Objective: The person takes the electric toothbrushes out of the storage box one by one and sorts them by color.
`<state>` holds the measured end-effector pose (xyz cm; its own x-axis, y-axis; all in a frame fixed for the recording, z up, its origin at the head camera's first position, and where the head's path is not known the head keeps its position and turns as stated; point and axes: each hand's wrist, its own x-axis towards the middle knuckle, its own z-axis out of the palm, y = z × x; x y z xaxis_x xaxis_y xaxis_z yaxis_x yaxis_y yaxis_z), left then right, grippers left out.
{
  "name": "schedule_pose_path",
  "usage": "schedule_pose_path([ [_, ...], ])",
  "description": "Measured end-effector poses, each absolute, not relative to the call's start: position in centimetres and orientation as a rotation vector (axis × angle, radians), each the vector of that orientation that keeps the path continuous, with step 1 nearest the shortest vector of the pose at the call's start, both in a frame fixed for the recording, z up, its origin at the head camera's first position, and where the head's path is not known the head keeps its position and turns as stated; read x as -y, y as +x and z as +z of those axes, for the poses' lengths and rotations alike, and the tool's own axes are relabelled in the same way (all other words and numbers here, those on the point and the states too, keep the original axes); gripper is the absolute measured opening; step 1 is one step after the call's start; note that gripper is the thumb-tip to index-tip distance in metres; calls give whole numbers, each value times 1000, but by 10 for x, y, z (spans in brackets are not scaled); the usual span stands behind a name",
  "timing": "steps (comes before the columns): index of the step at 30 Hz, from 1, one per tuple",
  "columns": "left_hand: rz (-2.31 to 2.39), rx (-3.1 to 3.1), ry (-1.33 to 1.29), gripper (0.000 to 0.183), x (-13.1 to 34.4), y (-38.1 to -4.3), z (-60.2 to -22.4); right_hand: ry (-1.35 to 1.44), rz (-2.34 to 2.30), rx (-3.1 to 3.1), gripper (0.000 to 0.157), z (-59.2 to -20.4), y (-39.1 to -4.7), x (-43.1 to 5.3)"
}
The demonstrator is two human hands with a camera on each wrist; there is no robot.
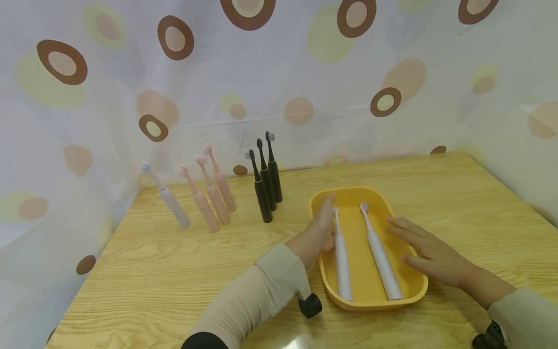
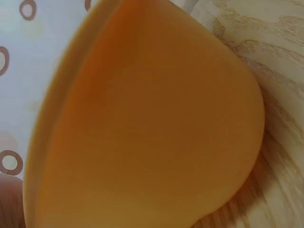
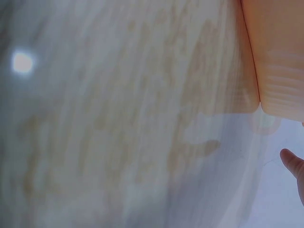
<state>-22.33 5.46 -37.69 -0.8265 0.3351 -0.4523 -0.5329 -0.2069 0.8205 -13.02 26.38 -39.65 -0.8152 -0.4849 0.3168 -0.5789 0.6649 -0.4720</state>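
A yellow plastic basin [image 1: 361,271] stands on the table with two white electric toothbrushes lying inside, one on the left [image 1: 343,264] and one on the right [image 1: 383,266]. My left hand [image 1: 321,227] reaches over the basin's left rim, its fingers extended beside the left toothbrush's head; whether it touches the brush cannot be told. The basin's wall [image 2: 156,118] fills the left wrist view. My right hand [image 1: 429,249] is at the right rim, fingers spread and fairly straight, holding nothing. In the right wrist view, its thumb [image 3: 293,164] appears apart from the basin's wall [image 3: 285,61].
Three black electric toothbrushes [image 1: 263,201] stand upright behind and left of the basin. Further left are three pink ones [image 1: 206,208] and a white one with a bluish head [image 1: 174,206]. A patterned curtain [image 1: 279,72] hangs behind the wooden table [image 1: 174,271].
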Motion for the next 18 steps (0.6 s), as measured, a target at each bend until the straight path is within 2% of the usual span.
schedule_pose_path([
  [6, 1986, -1489, -269, 84, -65, -249, -406, 864, 879, 2723, 55, -397, -130, -262],
  [9, 1928, -1557, -273, 81, -68, -256, -411, 864, 881, 2723, 55, -396, -129, -262],
  [18, 1715, -1795, -263, 70, -66, -243, -386, 851, 904, 2739, 56, -396, -131, -258],
])
